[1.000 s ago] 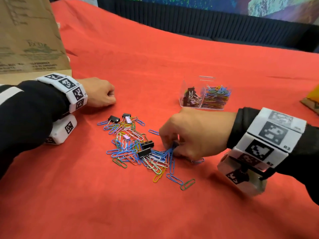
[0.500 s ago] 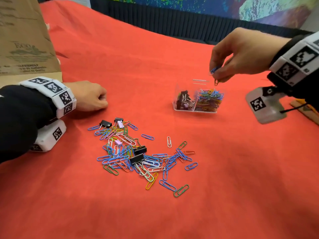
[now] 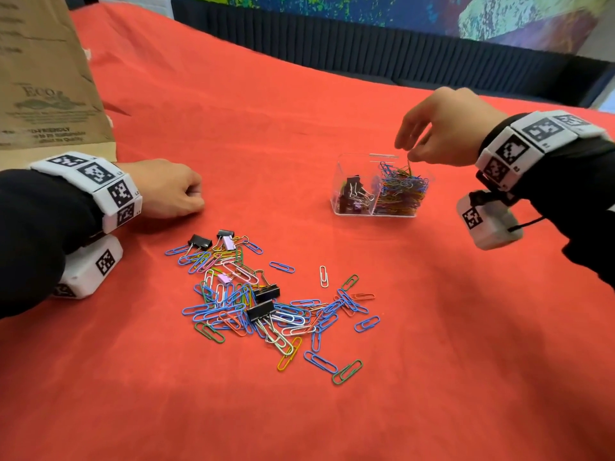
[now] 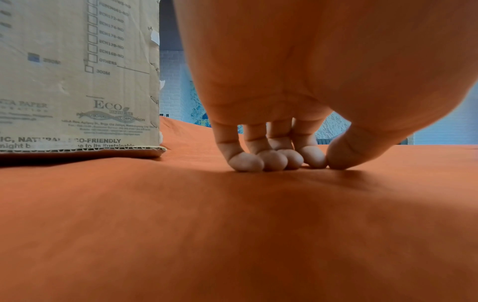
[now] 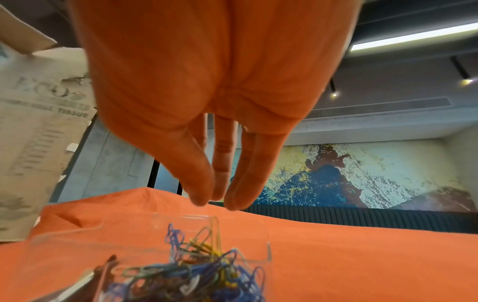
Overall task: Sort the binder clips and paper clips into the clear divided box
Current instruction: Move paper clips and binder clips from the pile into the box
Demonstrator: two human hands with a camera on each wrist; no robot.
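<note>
Right hand (image 3: 447,128): my grip is loosened, fingers (image 5: 243,183) hanging straight down and a little apart, holding nothing, above the right compartment of the clear divided box (image 3: 339,181). That compartment carries paper clips (image 3: 402,188); the left one, binder clips (image 3: 354,193).

Left hand (image 3: 166,188): curled, fingertips (image 4: 248,163) resting on the red counter (image 3: 466,327), holding nothing.

Loose pile (image 3: 263,301) lies nearer me. The wrist view blurs the box.

Setting: indoor office or lounge-type room. Evidence: table (image 3: 432,327) under red cloth; large abstract mural (image 5: 349,175) on far wall; dark ribbed bench back (image 3: 366,51); linear ceiling lights (image 5: 413,38); printed cardboard carton (image 4: 77,81) of tissue paper.
</note>
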